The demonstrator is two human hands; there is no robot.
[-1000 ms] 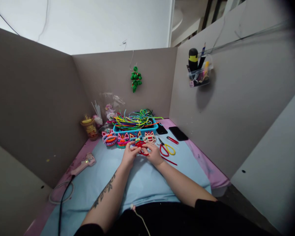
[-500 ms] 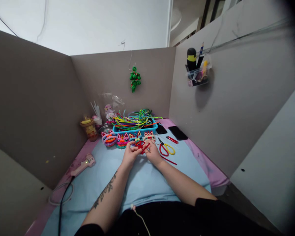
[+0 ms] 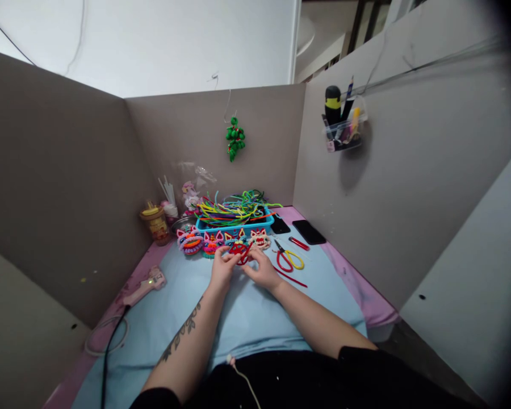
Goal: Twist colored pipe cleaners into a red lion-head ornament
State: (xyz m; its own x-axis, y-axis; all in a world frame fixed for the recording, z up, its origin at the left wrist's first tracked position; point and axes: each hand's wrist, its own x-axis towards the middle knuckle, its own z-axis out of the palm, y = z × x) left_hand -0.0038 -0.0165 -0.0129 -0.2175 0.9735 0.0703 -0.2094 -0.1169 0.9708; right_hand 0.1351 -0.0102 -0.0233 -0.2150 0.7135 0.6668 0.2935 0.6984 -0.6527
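Note:
A red pipe-cleaner piece [image 3: 240,250], bent into loops, is held up over the blue cloth [image 3: 187,301]. My left hand [image 3: 223,267] pinches its left side between thumb and fingers. On its right side my right hand [image 3: 261,269] has its fingers closed, with a red strand slanting up beside them. Just beyond stand several colourful lion-head figures of pipe cleaner, among them a purple one [image 3: 190,241] and a cream one [image 3: 260,238]. Right of my right hand lie scissors [image 3: 290,259] with one red and one yellow handle, and a loose red pipe cleaner [image 3: 291,277].
A blue basket [image 3: 215,230] heaped with pipe cleaners stands at the back. Two dark phones, one a larger black phone [image 3: 309,232], and a red cutter [image 3: 299,243] lie at right. A pink glue gun [image 3: 145,287] with its cord is at left. Grey panels enclose the table.
The red piece has turned and shifted slightly left in my hands. My right fingers have moved lower along its right side, and its strand now stands steeper.

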